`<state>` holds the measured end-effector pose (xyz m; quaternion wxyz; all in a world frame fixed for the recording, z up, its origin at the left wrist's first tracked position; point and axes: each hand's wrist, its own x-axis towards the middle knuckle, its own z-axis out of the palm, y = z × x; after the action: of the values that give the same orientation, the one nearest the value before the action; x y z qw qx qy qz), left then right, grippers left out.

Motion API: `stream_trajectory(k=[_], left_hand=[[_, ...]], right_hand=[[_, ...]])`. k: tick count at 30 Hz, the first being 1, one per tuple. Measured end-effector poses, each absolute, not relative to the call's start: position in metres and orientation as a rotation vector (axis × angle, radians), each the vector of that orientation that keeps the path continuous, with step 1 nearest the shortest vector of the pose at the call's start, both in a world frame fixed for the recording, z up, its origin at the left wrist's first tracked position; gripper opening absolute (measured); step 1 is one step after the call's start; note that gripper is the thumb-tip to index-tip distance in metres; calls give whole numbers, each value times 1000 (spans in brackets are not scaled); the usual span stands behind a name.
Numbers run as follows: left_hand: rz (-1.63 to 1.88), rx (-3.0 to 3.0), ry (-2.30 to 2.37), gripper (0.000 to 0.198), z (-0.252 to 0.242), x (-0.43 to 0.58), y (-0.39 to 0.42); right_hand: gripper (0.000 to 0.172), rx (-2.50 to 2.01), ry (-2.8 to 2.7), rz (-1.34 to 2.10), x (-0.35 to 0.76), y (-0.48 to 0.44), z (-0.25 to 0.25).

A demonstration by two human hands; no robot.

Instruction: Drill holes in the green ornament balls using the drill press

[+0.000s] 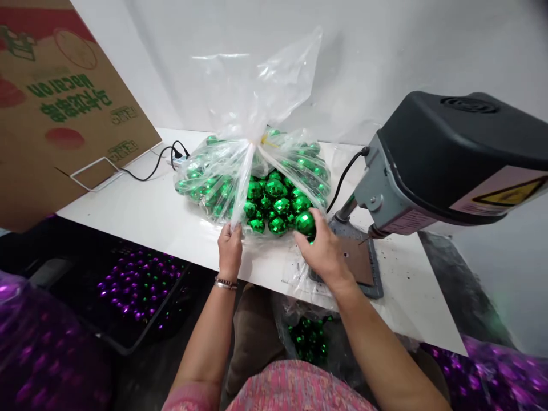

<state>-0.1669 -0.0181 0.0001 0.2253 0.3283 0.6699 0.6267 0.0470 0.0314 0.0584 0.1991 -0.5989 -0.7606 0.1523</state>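
Note:
A clear plastic bag [257, 103], tied at the neck and torn open at the front, lies on the white table [141, 211], filled with shiny green faceted balls [274, 200]. My left hand [230, 248] pinches the bag's front edge, fingers closed on the plastic. My right hand [321, 245] reaches into the opening, its fingers wrapped round one green ball [305, 222] at the pile's front right.
A grey bench drill press [445, 160] stands right, its base plate [359, 262] beside my right hand. A cardboard box [64, 108] leans far left, with a black cable [149, 168]. Below the table sit a tray of purple balls [137, 285] and a bag of green ones [308, 337].

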Motion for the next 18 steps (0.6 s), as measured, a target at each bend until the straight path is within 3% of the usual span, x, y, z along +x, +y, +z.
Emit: stream_trajectory(k=[5,12,18], left_hand=[[1720,882,1856,31,8,-150,-53],[1806,825,1942,34,6,-105,-100],[1930,930,2067,39,-15,-81,-83]], right_hand=[[73,-1533,-1557,449,25,70,39],[75,-1433,-1511,491,5,79,13],[74,-1367,-1555,464,-27,95,5]])
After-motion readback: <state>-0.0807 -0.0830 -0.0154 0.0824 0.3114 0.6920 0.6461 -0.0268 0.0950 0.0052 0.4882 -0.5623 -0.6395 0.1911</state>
